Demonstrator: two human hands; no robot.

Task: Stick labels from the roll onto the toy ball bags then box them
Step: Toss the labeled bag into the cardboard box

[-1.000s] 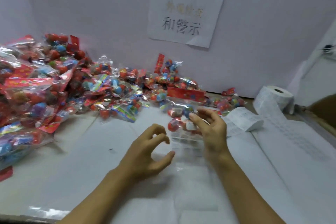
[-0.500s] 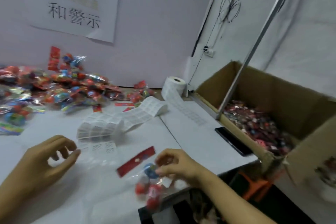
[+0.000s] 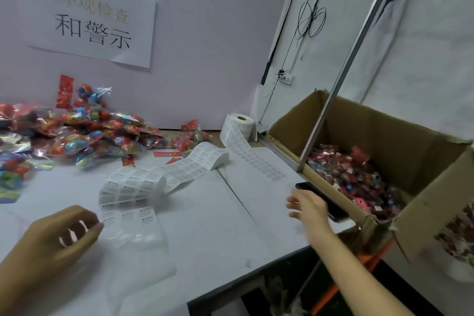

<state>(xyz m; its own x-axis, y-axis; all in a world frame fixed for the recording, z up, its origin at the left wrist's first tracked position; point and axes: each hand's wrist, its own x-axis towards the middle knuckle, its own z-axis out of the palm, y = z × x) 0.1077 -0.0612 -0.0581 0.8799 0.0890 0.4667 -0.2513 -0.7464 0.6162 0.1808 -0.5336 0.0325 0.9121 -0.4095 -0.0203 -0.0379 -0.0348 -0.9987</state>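
A white label roll (image 3: 239, 123) stands at the back of the table. Its unrolled label strip (image 3: 133, 187) runs forward in loops to my left hand (image 3: 51, 241). That hand hovers with loosely curled fingers, thumb tip at the strip's end, and holds nothing that I can make out. My right hand (image 3: 307, 206) is blurred, fingers relaxed and empty, beside the cardboard box (image 3: 384, 131). Several toy ball bags (image 3: 354, 177) lie inside the box. A big pile of toy ball bags (image 3: 97, 133) covers the table's left and back.
A black phone (image 3: 333, 206) lies at the table's right edge, just past my right hand. A slanted metal post (image 3: 333, 90) crosses in front of the box. The table's front edge (image 3: 256, 277) drops off below my right forearm. A paper sign (image 3: 92, 25) hangs on the wall.
My view swung right from the pile to the box. My right hand carried a bag off the table toward the box and is now empty. My left hand stayed near the strip's end.
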